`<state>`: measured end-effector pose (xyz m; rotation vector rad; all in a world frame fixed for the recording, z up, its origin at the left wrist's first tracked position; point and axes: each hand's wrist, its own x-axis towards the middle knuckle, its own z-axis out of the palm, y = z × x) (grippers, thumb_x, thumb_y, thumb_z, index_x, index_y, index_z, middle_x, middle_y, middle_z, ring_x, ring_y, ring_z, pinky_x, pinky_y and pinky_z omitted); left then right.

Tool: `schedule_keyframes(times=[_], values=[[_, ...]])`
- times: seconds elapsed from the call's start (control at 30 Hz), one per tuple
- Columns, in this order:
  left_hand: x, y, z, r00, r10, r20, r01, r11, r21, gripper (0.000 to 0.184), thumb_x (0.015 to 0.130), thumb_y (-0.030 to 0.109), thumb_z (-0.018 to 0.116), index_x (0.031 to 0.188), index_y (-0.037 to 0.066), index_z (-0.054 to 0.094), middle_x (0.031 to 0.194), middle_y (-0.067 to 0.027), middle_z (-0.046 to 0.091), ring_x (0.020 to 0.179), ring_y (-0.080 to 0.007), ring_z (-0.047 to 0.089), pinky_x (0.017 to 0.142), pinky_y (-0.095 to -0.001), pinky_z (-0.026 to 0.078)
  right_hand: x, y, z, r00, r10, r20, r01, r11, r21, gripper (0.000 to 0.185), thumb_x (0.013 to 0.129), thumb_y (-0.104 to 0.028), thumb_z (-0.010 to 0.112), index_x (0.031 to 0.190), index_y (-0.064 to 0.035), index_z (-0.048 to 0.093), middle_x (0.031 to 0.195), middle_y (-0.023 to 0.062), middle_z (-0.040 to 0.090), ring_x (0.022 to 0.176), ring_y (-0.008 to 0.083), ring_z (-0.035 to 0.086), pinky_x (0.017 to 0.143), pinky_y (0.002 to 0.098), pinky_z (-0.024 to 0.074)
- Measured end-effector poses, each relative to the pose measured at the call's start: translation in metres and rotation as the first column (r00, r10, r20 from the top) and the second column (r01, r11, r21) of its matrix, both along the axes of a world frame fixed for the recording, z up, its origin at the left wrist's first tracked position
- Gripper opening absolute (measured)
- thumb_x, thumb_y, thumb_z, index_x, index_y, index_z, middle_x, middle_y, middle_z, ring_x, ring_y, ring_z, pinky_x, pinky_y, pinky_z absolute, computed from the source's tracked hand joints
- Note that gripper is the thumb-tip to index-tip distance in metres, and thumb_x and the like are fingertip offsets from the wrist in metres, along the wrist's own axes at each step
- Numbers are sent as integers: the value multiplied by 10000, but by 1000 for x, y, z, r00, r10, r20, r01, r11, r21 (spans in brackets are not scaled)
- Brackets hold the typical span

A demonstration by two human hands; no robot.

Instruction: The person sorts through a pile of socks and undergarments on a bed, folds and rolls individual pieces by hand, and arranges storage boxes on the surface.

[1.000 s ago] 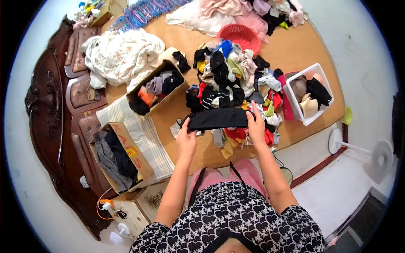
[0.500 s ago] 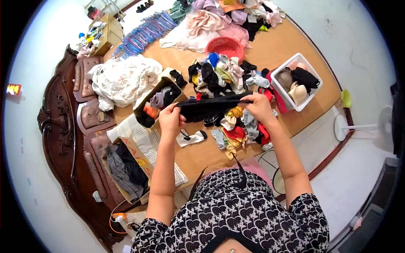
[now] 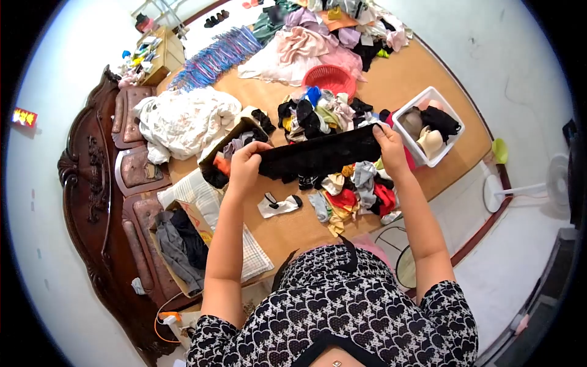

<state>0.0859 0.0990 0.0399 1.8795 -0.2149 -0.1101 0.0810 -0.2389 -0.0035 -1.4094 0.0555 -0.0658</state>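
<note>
A black stretchy garment (image 3: 321, 153) hangs taut between my hands above the bed; its exact kind is unclear. My left hand (image 3: 246, 164) pinches one end, fingers closed on the fabric. At the other end, my right hand (image 3: 391, 145) grips the upper corner with thumb and fingers. Beneath the cloth lies a mixed pile of small clothes (image 3: 339, 199), partly hidden by it. A white and black sock (image 3: 279, 205) lies flat below my left hand. Close to that hand stands an open cardboard box (image 3: 213, 150) with socks and dark clothes inside.
On the right stands a white bin (image 3: 433, 160) holding bras. A red basket (image 3: 330, 78) sits behind the pile. Blue hangers (image 3: 217, 58), white bedding (image 3: 186, 119) and heaped clothes (image 3: 299, 46) lie farther off. Another box (image 3: 161, 244) of dark clothes is at lower left, by the carved headboard (image 3: 85, 177).
My hands have moved farther apart, the right one outward and slightly up. The black garment is now stretched longer and opened wider. The camera view has shifted slightly.
</note>
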Motion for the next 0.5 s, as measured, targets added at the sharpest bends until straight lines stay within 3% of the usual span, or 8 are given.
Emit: schedule_keyframes(times=[0.03,0.07,0.13,0.27,0.3,0.33,0.4,0.5], values=[[0,0,0,982,-36,-184,1,983,-186,248,712,2,384,889,-10,557,864,-54,589,754,-142,567,669,-283,470,2,0,-4,998,-41,43,42,999,-21,283,940,-272,507,778,-42,542,720,-88,439,694,28,381,637,199,345],[-2,-1,-1,983,-35,-183,0,982,-188,248,712,2,384,889,-10,557,864,-54,589,754,-142,567,669,-283,470,3,-1,-7,998,-39,44,40,999,-23,283,940,-272,507,778,-42,542,720,-88,439,694,28,381,637,199,345],[-10,-13,18,904,-100,-416,-130,862,-490,239,746,66,401,897,3,575,817,-42,586,739,-108,555,686,-260,456,3,0,-7,998,-60,29,62,995,-73,310,936,-274,517,718,-57,473,693,-85,380,658,34,332,593,213,319],[-22,-12,1,698,-335,-633,-234,729,-644,228,843,200,442,943,36,565,863,-66,605,785,-150,603,710,-284,490,-1,-3,6,998,-56,-12,55,997,-60,290,933,-268,523,749,-44,518,705,-83,416,666,31,357,595,208,331],[-32,-15,8,750,-335,-570,-143,760,-634,268,867,280,522,973,40,574,880,-48,608,801,-130,598,735,-277,485,-4,-4,11,997,-75,-4,75,993,-86,280,931,-261,526,763,-37,535,715,-82,429,669,32,365,599,206,335],[-25,-9,-5,806,-323,-496,72,885,-459,321,826,292,639,1011,36,579,904,-25,608,807,-99,583,750,-257,474,-5,-5,14,996,-94,4,94,989,-112,272,929,-253,530,777,-29,553,725,-82,442,673,33,372,604,205,340],[-32,-9,-4,848,-299,-436,151,927,-343,330,765,192,720,1024,34,590,867,2,612,777,-87,578,731,-241,471,-5,-11,8,997,-74,31,78,989,-127,251,921,-238,541,829,-11,592,760,-74,496,698,33,413,624,204,359],[-45,-8,-4,912,-180,-368,78,958,-277,188,851,175,637,961,22,645,803,26,619,714,-37,543,662,-193,451,-17,-16,10,999,-38,-36,35,996,-78,241,898,-236,574,883,-2,629,796,-66,562,729,35,473,660,209,391]])
